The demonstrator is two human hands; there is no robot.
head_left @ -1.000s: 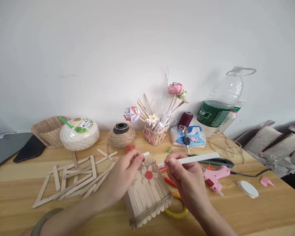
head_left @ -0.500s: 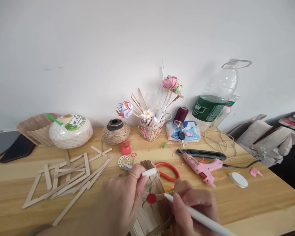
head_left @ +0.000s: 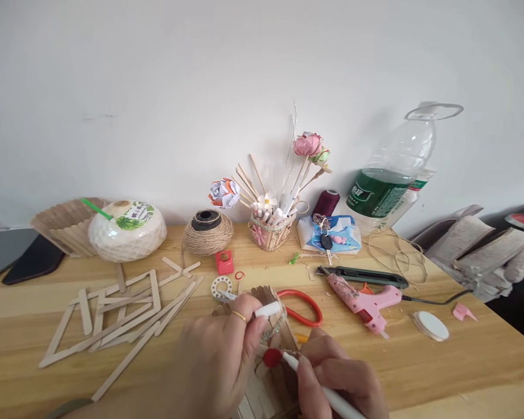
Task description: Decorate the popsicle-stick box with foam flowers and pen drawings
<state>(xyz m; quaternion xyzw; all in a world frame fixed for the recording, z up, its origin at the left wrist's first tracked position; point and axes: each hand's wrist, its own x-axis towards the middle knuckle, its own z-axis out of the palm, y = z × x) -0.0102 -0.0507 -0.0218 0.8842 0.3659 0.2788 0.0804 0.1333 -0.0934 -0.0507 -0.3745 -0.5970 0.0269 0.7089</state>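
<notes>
My right hand (head_left: 336,375) is closed around a white marker pen (head_left: 291,362). Its tip touches the edge of a red round spot (head_left: 272,357) on a craft-stick piece (head_left: 266,387), which is trimmed with twine and tilted between my hands. My left hand (head_left: 231,343) is closed, pinching a white marker cap (head_left: 268,309) between thumb and forefinger. It also rests against the left side of the craft-stick piece, and the lower fingers are hidden. Scissors with red handles (head_left: 318,308) lie just behind the piece.
Loose craft sticks (head_left: 126,334) lie on the left, with a twine spool (head_left: 207,233) behind. A pink glue gun (head_left: 369,302), a green utility knife (head_left: 362,276) and white discs (head_left: 431,325) are on the right. A stick pot (head_left: 271,233) and large plastic bottle (head_left: 382,192) stand near the wall.
The marker in my right hand has moved left, from a pale petal-like stick onto the red spot's edge. My left hand stays nearly in place with the cap. The view has shifted slightly.
</notes>
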